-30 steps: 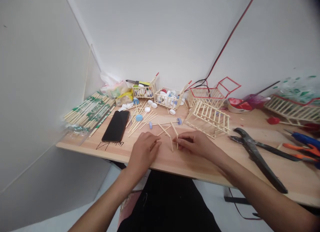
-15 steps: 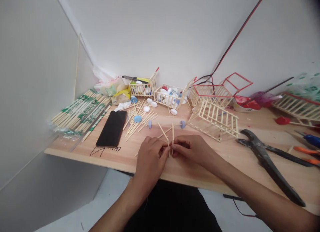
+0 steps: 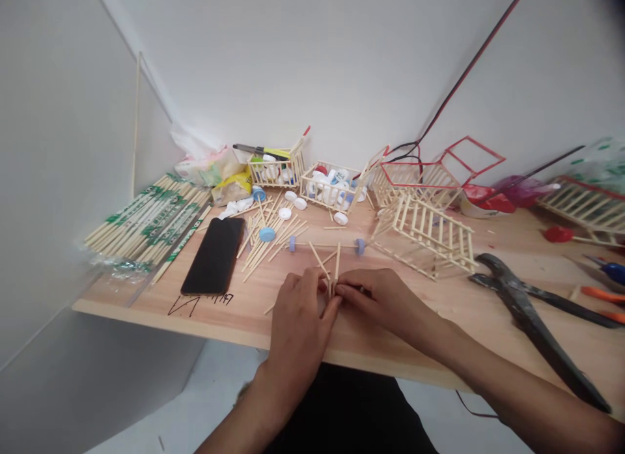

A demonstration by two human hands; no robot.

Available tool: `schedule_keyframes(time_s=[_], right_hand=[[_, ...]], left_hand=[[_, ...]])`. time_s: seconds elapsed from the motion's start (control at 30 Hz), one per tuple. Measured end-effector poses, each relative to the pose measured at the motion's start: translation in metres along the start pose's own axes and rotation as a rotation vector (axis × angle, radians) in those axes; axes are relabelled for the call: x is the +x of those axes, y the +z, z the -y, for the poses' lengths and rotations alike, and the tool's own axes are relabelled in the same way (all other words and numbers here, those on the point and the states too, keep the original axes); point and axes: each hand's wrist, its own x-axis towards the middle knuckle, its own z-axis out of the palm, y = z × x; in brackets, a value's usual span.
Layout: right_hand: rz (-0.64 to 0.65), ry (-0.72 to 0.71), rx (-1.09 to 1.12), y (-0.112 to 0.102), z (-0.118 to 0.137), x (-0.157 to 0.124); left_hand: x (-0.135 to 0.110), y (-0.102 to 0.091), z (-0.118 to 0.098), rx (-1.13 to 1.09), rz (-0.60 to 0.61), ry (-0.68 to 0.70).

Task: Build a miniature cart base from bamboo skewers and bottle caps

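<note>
My left hand (image 3: 305, 311) and my right hand (image 3: 374, 297) meet over the front of the table, fingers closed round a few short wooden sticks (image 3: 337, 262). One stick rises from my right fingertips; another slants up to the left from between the hands. Where the sticks meet is partly hidden by my fingers. Just beyond them lies a thin stick axle (image 3: 327, 246) with a pale purple cap at each end. Loose wooden sticks (image 3: 263, 255) are piled to the left, with a blue bottle cap (image 3: 267, 234) and white caps (image 3: 284, 213) among them.
A black phone (image 3: 213, 255) and bundled chopsticks (image 3: 151, 223) lie left. Stick-built carts (image 3: 276, 170) stand along the back, one basket (image 3: 332, 187) holding caps. A slatted stick frame (image 3: 424, 236) is right of my hands, near large black pliers (image 3: 527, 317). Red-trimmed stick carts (image 3: 586, 203) stand farther right.
My left fingers have shifted closer round the lower ends of the sticks, and the slanting stick now stands steeper beside the other. The view has tilted slightly.
</note>
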Motion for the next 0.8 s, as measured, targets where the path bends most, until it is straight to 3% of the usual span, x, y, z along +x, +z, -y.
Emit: schedule_keyframes(time_s=[0.2,0.47,0.63,0.8], right_hand=[[0.030,-0.007,-0.017,-0.012,-0.006,-0.005],[-0.279,-0.027,-0.383,-0.030,-0.024,0.004],[-0.299,0.027,-0.591,-0.030,-0.024,0.011],[-0.324,0.038,-0.621,-0.026,-0.026,0.008]], left_hand=[[0.002,0.005,-0.001,-0.043,-0.009,-0.072],[0.001,0.003,0.002,-0.127,-0.012,-0.142],[0.002,0.001,0.000,-0.166,-0.008,-0.177],[0.001,-0.002,-0.001,-0.156,-0.020,-0.180]])
